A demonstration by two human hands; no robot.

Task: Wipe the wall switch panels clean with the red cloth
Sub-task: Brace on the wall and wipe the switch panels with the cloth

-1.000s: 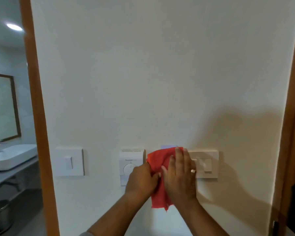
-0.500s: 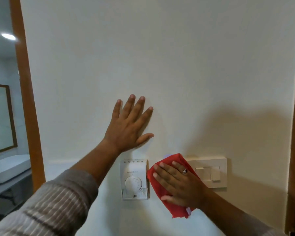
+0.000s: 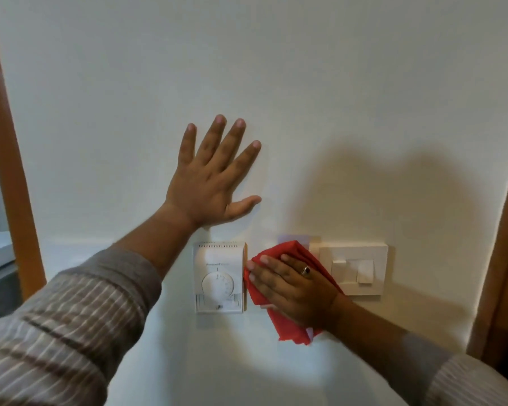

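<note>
Striped grey, brown and white sleeves (image 3: 71,317) cover both arms; the right hand (image 3: 294,285) bears a dark-stoned ring (image 3: 306,270).

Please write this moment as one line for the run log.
phase: wiping | right hand: presses cloth flat between dial panel and switch panel | left hand: flat on wall

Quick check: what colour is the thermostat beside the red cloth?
The thermostat is white, dial included; the head view shows it best.

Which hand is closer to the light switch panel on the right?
Right. The right hand presses the red cloth just left of the switch panel; the left hand lies flat on the wall, higher and farther left.
</note>
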